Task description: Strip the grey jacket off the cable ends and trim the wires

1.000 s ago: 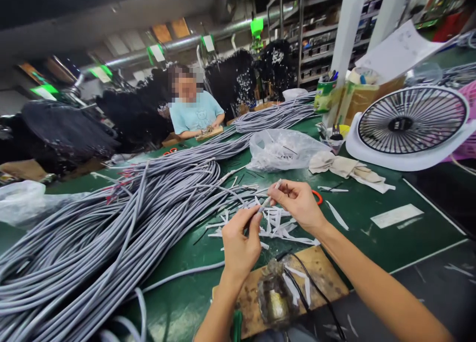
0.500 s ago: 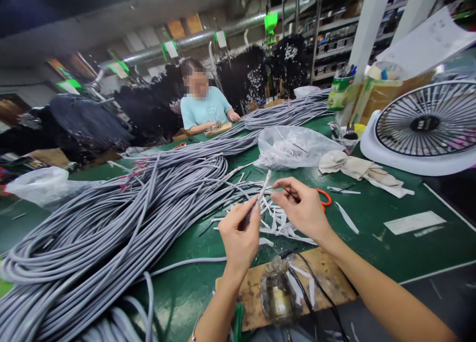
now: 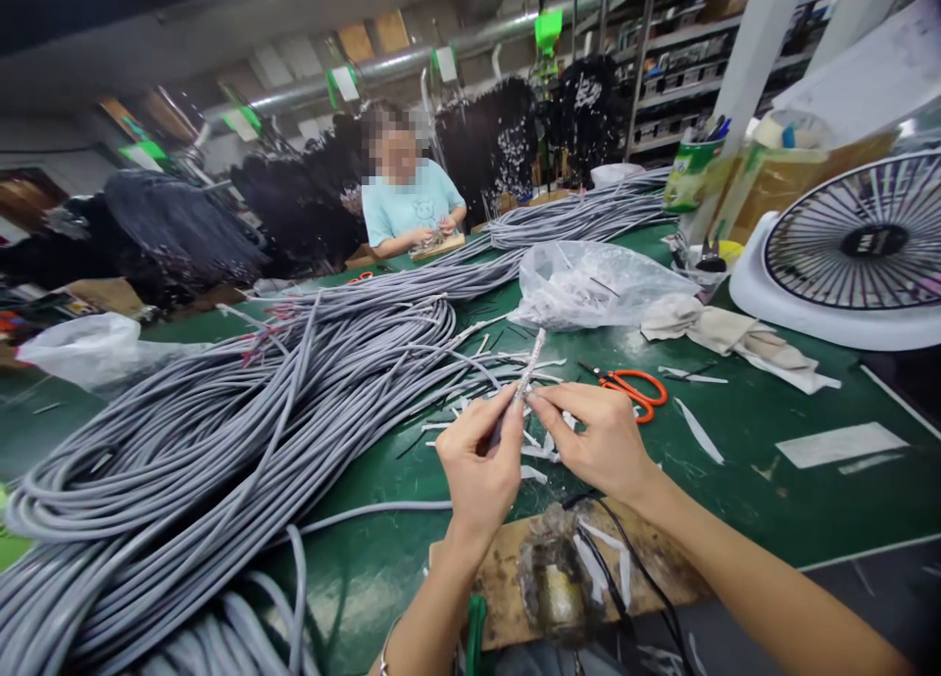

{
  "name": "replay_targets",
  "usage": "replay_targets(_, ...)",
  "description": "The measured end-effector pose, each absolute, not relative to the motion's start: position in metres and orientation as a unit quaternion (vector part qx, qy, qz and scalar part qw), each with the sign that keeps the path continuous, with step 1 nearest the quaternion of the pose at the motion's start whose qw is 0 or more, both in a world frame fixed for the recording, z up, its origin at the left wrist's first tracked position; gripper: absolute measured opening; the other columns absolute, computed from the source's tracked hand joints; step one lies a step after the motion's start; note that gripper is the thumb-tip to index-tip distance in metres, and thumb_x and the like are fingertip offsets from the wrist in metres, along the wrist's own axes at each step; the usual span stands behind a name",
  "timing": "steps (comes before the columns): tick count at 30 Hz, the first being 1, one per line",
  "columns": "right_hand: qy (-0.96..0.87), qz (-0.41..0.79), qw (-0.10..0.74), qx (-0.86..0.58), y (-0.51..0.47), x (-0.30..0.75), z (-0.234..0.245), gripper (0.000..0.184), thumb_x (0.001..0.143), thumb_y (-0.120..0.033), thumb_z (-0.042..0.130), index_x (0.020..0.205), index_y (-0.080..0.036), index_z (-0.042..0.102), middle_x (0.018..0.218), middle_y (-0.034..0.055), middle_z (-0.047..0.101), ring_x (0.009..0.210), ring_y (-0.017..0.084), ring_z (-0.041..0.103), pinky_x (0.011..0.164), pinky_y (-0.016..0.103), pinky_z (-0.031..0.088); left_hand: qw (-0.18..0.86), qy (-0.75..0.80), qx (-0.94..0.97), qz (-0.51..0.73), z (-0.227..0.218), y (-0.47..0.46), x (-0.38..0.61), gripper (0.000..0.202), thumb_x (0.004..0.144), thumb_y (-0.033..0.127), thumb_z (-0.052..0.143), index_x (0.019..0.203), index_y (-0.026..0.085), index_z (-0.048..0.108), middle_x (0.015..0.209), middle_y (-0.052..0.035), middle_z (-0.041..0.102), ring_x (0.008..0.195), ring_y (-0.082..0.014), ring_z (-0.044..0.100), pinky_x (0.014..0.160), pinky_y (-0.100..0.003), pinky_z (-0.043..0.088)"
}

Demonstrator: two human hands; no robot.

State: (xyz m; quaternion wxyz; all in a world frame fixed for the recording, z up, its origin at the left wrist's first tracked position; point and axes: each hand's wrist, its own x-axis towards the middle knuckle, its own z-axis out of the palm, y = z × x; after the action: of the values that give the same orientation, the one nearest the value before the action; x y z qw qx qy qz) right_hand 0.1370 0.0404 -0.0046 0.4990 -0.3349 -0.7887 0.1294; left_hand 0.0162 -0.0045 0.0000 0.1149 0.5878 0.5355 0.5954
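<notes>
The right hand (image 3: 607, 436) is now lower, just beside the left hand (image 3: 481, 456). More of the orange scissors (image 3: 635, 393) shows.

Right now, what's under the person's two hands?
Some white strips and green tabletop show between the left hand, which holds a cable end, and the right hand. Whatever lies directly beneath either hand is covered.

The left hand (image 3: 481, 460) was curled, thumb (image 3: 512, 439) and forefinger (image 3: 481, 416) closed in a pinch, its forearm (image 3: 437, 588) slanting up from below. The right hand (image 3: 603, 436) faced it from the other side, fingers (image 3: 555, 416) bent and bunched just beside the left, the right forearm (image 3: 765, 568) stretching diagonally from the lower right.
</notes>
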Motion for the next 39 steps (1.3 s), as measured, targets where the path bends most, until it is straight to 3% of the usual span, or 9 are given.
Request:
replay_targets(9,-0.784,0.252,0.460,-0.333,0.036,0.138,0.003,0.027,0.086,-0.027,0.044,0.073,-0.016,0.064,0.060,-0.0001,0.062,0.048,0.009,0.048,0.047,0.021,0.035,0.141,0.512,0.602,0.596,-0.003,-0.006,0.014,0.024,0.079,0.020,0.055,0.099,0.019,0.067,0.065,0.0002,0.054,0.052,-0.0076,0.042,0.048,-0.021,0.032)
replay_targets(14,-0.788,0.105,0.511,-0.326,0.033,0.135,-0.002,0.022,0.084,-0.022,0.048,0.071,-0.015,0.064,0.064,0.0029,0.064,0.056,0.011,0.055,0.056,0.022,0.038,0.212,0.525,0.568,0.597,-0.001,-0.002,0.015,0.021,0.077,0.024,0.057,0.091,0.016,0.069,0.067,-0.0026,0.061,0.053,-0.0095,0.049,0.046,-0.020,0.035)
replay_targets(18,-0.789,-0.015,0.518,-0.330,0.031,0.133,-0.005,0.017,0.082,-0.019,0.051,0.072,-0.015,0.064,0.060,0.0026,0.063,0.053,0.011,0.053,0.055,0.023,0.035,0.300,0.525,0.514,0.609,0.003,0.000,0.014,0.020,0.073,0.029,0.060,0.079,0.012,0.069,0.065,-0.0046,0.065,0.054,-0.0121,0.056,0.047,-0.021,0.041)
replay_targets(22,-0.790,-0.009,0.518,-0.327,0.029,0.136,0.000,0.016,0.082,-0.018,0.050,0.077,-0.016,0.064,0.066,0.0034,0.065,0.058,0.012,0.055,0.058,0.023,0.037,0.206,0.511,0.521,0.652,0.004,-0.004,0.014,0.012,0.071,0.023,0.063,0.075,0.013,0.068,0.068,-0.0035,0.064,0.060,-0.0126,0.058,0.055,-0.022,0.045)
replay_targets(25,-0.779,-0.001,0.535,-0.325,0.029,0.139,0.003,0.014,0.081,-0.017,0.051,0.078,-0.016,0.064,0.068,0.0035,0.066,0.060,0.013,0.056,0.060,0.024,0.039,0.137,0.505,0.528,0.668,0.004,-0.007,0.016,0.008,0.071,0.017,0.063,0.076,0.015,0.068,0.066,-0.0015,0.061,0.059,-0.0106,0.055,0.052,-0.021,0.042)
replay_targets(39,-0.795,0.019,0.511,-0.326,0.029,0.140,0.005,0.017,0.082,-0.020,0.050,0.073,-0.017,0.064,0.064,0.0019,0.065,0.056,0.011,0.054,0.058,0.024,0.037,0.023,0.524,0.583,0.620,0.003,-0.010,0.018,0.011,0.070,0.015,0.064,0.080,0.017,0.068,0.062,0.0001,0.058,0.050,-0.0078,0.046,0.045,-0.020,0.035)
